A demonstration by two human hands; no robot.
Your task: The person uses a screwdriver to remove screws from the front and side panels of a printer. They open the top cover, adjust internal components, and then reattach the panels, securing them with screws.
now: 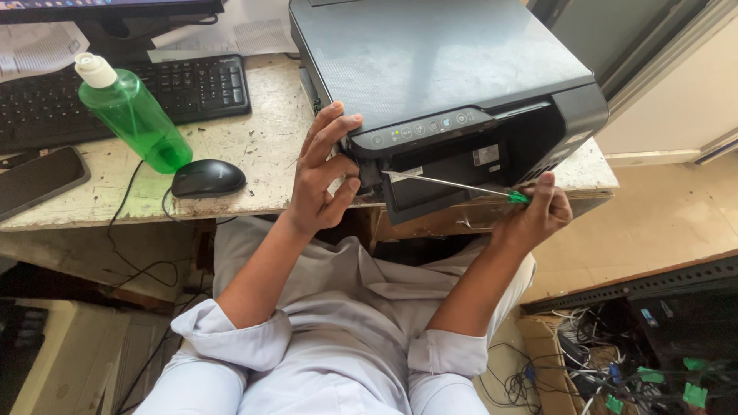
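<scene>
So the printer [446, 69], a black all-in-one with a flat scanner lid, sits at the front edge of the counter [261, 138], its front face overhanging the person's lap a bit. The left hand [321, 173] braces the printer's front left corner, fingers spread loosely against the control strip, thumb underneath, not really clamped on anything. The right hand [540, 213] has a closed grip on the green handle of a long thin screwdriver [450, 184], whose shaft runs left across the printer's open front bay, tip ending near the left corner of that bay.

Handling-wise, I'd guess the printer is bulky and fairly heavy, with a stiff plastic shell and smooth, slightly slippery sides. Best held low by the body corners, not the lid or the front flap, which look flimsy. The screwdriver is light and rigid, and the thin shaft could slip off a screw.

Left of the printer there's a black mouse [207, 178], a green bottle [134, 115] with a white cap, a keyboard [131, 96] and a dark phone [37, 180]. The counter is worn, chipped, off-white. Below right of the printer, tangled cables lie on the tiled floor [661, 223].
</scene>
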